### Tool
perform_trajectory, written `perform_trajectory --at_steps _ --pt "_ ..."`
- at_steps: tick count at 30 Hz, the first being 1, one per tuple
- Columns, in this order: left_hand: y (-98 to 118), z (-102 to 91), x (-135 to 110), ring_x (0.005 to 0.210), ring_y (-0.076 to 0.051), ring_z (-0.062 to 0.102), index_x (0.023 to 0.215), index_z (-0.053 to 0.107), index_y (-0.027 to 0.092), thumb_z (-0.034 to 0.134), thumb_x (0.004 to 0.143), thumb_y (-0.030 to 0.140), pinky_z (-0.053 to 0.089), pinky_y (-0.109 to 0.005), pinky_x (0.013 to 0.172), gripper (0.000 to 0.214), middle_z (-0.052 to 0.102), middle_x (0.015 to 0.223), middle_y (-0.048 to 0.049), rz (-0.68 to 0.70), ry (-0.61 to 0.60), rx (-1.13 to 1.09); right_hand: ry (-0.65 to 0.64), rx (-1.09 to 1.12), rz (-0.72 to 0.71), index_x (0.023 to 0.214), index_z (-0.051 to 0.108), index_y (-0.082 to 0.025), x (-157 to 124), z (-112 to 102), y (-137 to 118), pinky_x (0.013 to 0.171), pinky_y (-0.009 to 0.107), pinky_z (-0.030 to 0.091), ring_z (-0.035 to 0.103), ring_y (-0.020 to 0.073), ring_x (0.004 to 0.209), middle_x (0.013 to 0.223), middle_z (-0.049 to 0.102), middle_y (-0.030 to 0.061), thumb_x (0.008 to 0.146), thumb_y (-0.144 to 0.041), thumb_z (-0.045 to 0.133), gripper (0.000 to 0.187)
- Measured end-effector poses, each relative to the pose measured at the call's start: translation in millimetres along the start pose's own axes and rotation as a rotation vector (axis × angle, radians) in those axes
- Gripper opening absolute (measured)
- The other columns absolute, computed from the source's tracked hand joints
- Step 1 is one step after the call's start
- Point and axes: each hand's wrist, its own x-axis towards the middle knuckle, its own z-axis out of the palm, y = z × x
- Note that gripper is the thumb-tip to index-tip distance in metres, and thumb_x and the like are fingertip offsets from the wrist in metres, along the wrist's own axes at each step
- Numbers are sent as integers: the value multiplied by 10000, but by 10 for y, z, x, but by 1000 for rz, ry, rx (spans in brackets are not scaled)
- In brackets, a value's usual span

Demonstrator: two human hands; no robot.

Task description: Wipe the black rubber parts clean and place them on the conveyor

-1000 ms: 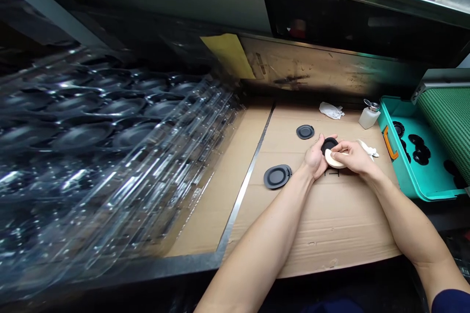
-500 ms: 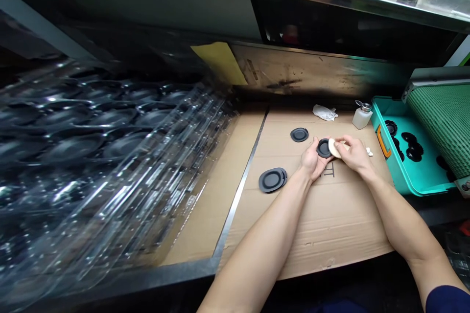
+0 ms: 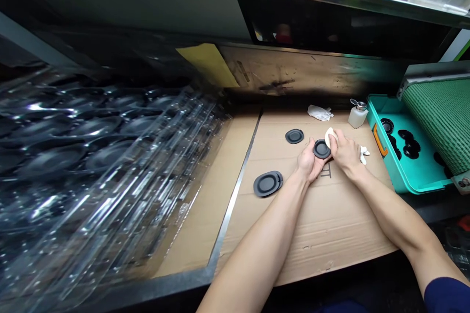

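My left hand (image 3: 307, 162) holds a small black round part (image 3: 321, 149) over the cardboard sheet (image 3: 323, 215). My right hand (image 3: 343, 150) grips a cream-coloured pad (image 3: 328, 136) and presses it against the part's right edge. Two more black round parts lie on the cardboard: a small one (image 3: 294, 136) just behind my hands and a bigger one (image 3: 268, 184) to the left of my left wrist.
A stack of clear plastic trays (image 3: 91, 166) fills the left side. At the right stands a teal bin (image 3: 404, 176) with several black parts, beside a green conveyor belt (image 3: 440, 117). A small dispenser bottle (image 3: 357, 114) and a crumpled white cloth (image 3: 320, 113) sit at the back.
The pad has moved from lying over the front of the black part to its upper right edge, leaving the part's face uncovered. Both hands stayed together in the same spot.
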Motion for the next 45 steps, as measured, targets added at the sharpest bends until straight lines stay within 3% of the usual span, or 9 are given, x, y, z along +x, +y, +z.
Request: perform_trajectory --at_steps 8,12,16,21,25,29,35,41,45 --pt "-2 22 -24 1144 -221 724 1031 677 117 339 1111 378 553 -385 1074 434 776 1088 -146 27 25 -4 -6 4 24 1418 554 -214 -10 2 -48 780 300 454 709 264 952 1144 754 132 1104 -448 328 453" --pt "-4 14 -29 1189 -239 710 1097 692 129 334 1105 423 550 -401 1080 463 763 1185 -162 3 -22 -4 -78 42 -56 1477 522 -264 -91 0 -111 773 301 463 715 254 917 1143 763 107 1090 -488 371 472" --pt "-12 7 -39 1252 -234 679 1208 694 152 318 1107 407 535 -410 1101 466 756 1233 -137 32 -59 -23 -19 37 84 1479 528 -277 -72 5 -135 785 314 470 714 260 910 1085 769 115 1101 -504 319 488" --pt "-19 9 -50 1246 -246 683 1246 689 140 329 1100 417 517 -407 1123 477 747 1260 -146 -1 -67 -10 -55 48 -17 1504 507 -295 -73 37 -131 778 328 488 720 269 895 1122 770 106 1078 -516 384 495" --pt "-34 27 -47 1243 -249 684 1258 690 130 328 1099 390 527 -404 1107 473 742 1269 -153 12 -56 11 -15 58 93 1476 518 -267 -71 42 -137 786 336 489 721 281 920 1065 775 107 1090 -504 330 491" --pt "-5 33 -63 1220 -239 694 1245 686 137 353 1094 384 525 -384 1104 441 732 1284 -156 4 -44 6 -66 93 -1 1487 504 -312 -91 53 -132 774 322 477 726 263 899 1096 778 77 1077 -513 380 473" --pt "177 -34 -48 1241 -251 680 1150 668 161 318 1100 416 579 -377 987 435 694 1362 -152 95 66 -2 19 164 105 1364 582 -267 21 -29 174 773 314 438 707 272 957 1097 770 84 1073 -524 391 432" --pt "329 -42 -145 1230 -325 681 1205 650 151 313 1056 386 609 -451 892 437 707 1290 -203 82 37 -83 62 79 -82 937 716 -219 2 -111 276 860 327 406 633 247 999 1011 743 100 1077 -411 375 416" --pt "352 27 -219 1218 -318 690 1271 636 123 376 1023 289 618 -438 921 395 719 1234 -201 38 31 -98 163 -147 -1 1010 735 -182 60 -217 428 904 408 401 579 320 1099 1120 715 169 1032 -338 453 323"
